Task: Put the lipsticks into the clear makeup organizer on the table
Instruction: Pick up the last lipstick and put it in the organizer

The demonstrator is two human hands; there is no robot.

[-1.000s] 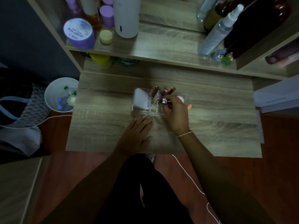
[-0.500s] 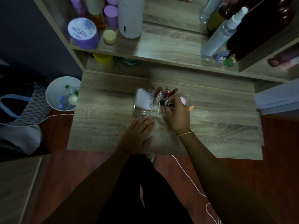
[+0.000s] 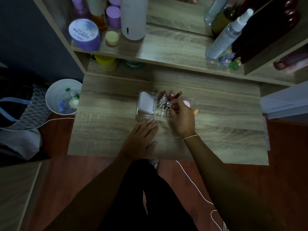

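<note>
The clear makeup organizer sits mid-table. A white box fills its left compartment. Three dark red lipsticks stand tilted in the small back slots. My right hand hovers over the slots, its fingertips pinched on a small dark lipstick that is partly down in a slot. My left hand lies flat on the table just in front of the organizer, fingers spread, holding nothing. A pink round item sits in the organizer's right part, half hidden by my right hand.
A shelf above the table carries a purple jar, a white cylinder and a spray bottle. A white bin stands on the floor at the left. A small orange object peeks out beside my right hand.
My right hand has shifted slightly over the organizer slots with the small lipstick, lowering it into a slot. The left hand stays flat in place.
</note>
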